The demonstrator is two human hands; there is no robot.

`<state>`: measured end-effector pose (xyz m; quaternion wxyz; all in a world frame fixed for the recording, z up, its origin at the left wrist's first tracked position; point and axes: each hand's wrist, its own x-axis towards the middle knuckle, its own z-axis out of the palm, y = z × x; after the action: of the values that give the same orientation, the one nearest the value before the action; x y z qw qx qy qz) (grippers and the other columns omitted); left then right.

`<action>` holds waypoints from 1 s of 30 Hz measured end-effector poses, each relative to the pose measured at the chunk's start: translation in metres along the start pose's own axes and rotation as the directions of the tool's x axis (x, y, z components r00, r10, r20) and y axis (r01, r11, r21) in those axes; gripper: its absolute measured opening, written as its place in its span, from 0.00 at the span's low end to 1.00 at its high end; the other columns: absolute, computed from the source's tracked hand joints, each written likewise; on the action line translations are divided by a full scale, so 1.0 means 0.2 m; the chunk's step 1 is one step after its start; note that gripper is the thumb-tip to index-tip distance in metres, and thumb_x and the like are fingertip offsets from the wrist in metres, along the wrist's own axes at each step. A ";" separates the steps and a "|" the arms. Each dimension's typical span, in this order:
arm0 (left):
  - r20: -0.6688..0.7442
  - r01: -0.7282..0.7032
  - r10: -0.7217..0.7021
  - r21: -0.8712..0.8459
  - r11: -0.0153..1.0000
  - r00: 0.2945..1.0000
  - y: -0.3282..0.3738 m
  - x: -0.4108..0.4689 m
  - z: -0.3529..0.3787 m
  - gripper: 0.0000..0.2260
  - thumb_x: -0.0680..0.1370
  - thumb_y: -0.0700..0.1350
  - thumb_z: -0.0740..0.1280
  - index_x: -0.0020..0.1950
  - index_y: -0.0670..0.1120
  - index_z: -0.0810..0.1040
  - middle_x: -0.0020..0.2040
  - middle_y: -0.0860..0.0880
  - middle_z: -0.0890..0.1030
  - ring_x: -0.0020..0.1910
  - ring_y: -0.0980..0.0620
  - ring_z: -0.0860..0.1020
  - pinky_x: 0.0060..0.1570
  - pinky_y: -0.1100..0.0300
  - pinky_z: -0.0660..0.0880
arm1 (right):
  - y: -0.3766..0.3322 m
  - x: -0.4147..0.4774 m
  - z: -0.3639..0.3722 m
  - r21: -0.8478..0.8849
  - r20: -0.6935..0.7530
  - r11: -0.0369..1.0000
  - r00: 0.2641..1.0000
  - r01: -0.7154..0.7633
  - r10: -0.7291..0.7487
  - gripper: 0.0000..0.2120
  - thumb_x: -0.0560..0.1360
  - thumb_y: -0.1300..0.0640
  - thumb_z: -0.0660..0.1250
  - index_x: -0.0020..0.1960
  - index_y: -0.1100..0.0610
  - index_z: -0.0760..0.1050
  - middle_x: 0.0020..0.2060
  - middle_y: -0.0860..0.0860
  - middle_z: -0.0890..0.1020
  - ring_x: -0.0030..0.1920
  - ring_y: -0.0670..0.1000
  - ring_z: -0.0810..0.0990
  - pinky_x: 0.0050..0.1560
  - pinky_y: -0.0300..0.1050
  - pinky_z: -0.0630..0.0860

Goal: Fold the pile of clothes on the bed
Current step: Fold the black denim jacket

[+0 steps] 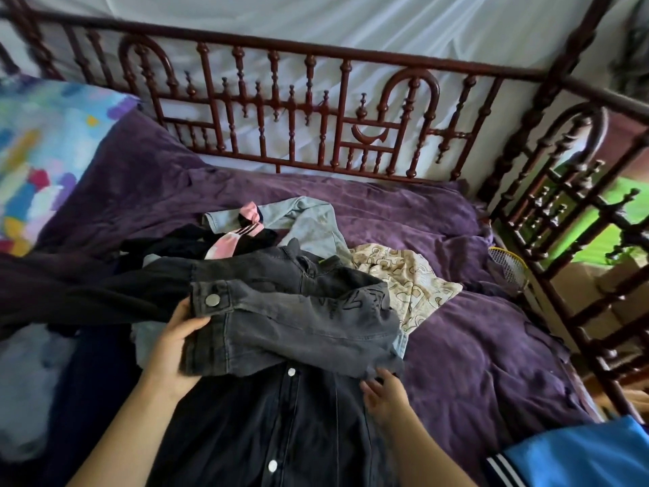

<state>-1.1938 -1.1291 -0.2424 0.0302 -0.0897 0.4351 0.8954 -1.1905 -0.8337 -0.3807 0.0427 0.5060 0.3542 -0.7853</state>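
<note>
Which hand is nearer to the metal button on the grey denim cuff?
Left. The left hand grips the grey denim jacket just below the metal button, at the cuff. The right hand is across the garment, at its lower right edge.

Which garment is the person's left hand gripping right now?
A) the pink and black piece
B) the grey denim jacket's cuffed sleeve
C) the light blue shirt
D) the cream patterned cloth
B: the left hand grips the grey denim jacket by its sleeve, just below the metal cuff button.
</note>
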 end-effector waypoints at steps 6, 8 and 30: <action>-0.621 0.496 -0.175 0.392 0.774 0.764 -0.33 -0.05 -0.54 0.17 0.78 0.30 0.56 0.66 0.40 0.70 0.48 0.41 0.75 0.42 0.44 0.73 0.37 0.56 0.69 | -0.01 0.02 -0.14 -0.572 -0.143 0.819 0.978 0.044 -0.152 0.07 0.76 0.68 0.60 0.39 0.66 0.68 0.30 0.56 0.69 0.27 0.54 0.69 0.17 0.35 0.65; -0.680 0.558 -0.196 0.366 0.744 0.707 -0.42 -0.06 -0.64 0.18 0.79 0.30 0.55 0.68 0.39 0.67 0.55 0.39 0.74 0.48 0.43 0.72 0.40 0.54 0.69 | -0.01 0.06 -0.12 -0.698 -0.087 0.710 0.974 0.091 -0.210 0.03 0.75 0.65 0.62 0.46 0.66 0.71 0.31 0.55 0.72 0.31 0.53 0.70 0.28 0.40 0.68; -0.773 0.545 -0.165 0.261 0.797 0.612 -0.48 0.02 -0.77 0.17 0.81 0.41 0.58 0.69 0.38 0.68 0.67 0.40 0.71 0.63 0.42 0.70 0.61 0.52 0.66 | 0.28 -0.21 0.19 -0.819 0.478 -0.341 0.878 0.462 0.044 0.27 0.79 0.53 0.58 0.75 0.52 0.55 0.72 0.55 0.59 0.72 0.56 0.58 0.69 0.45 0.60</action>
<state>-1.1636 -1.1916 -0.4105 0.0624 -0.5084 0.5875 0.6265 -1.1755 -0.9115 -0.3660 0.3340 0.0531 0.9101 -0.2396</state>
